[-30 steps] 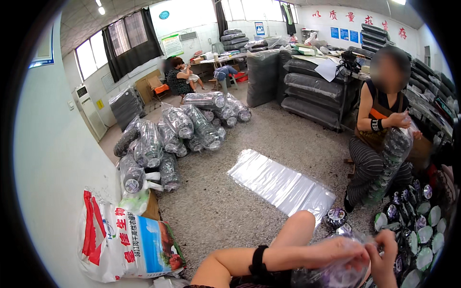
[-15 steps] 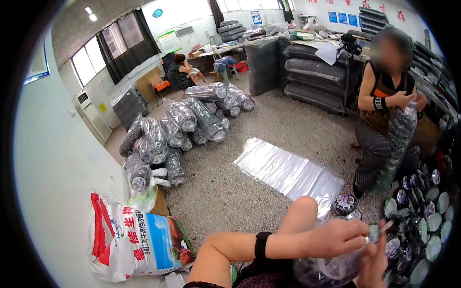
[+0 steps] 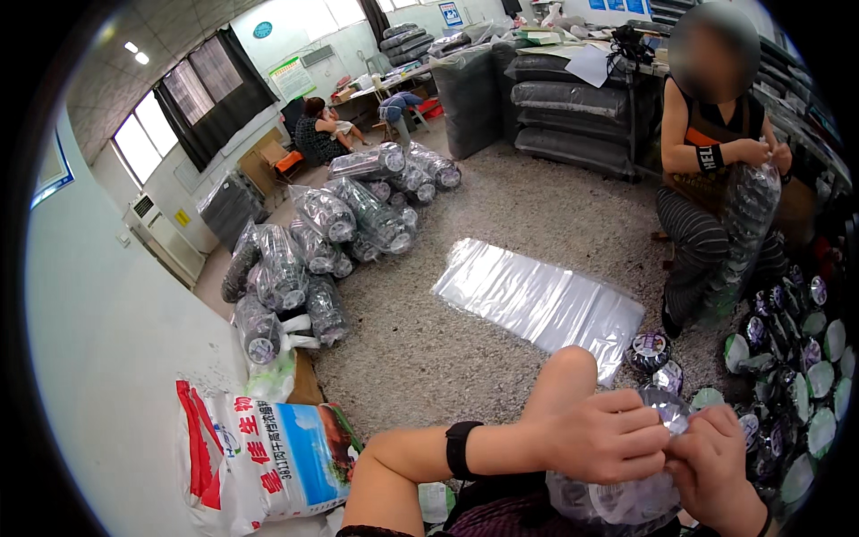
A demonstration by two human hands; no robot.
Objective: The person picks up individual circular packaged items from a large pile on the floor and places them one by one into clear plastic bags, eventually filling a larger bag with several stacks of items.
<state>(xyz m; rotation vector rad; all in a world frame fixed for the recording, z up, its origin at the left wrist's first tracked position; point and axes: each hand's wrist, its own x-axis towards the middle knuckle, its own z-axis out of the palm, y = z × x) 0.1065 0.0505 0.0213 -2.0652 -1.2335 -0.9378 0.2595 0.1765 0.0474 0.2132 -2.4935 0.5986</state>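
Clear plastic bag is held low in the lap, bulging with round contents that are blurred by the film. Left hand is clamped on the bag's gathered mouth, fingers curled together; the bag body is seen at 6 o'clock from it, directly beneath and touching. Right hand is likewise clamped on the mouth, fingertips pinched just beside the left ones; bag body is at 8 o'clock from this hand. Exact fingertip contact is partly hidden. A loose flap of film is seen at 1 o'clock from the left hand. Black wristband is worn on the left wrist.

Flat clear sheets are laid on the floor at 11 o'clock from the hands. Dark round pack is placed near, at 12 to 1 o'clock. Loose round packs are piled at 2 to 3 o'clock. White printed sack is propped at 9 o'clock. Heap of filled bags is stacked at 10 o'clock, well apart. At 1 o'clock, a tall filled bag is gripped at the top by a seated co-worker.
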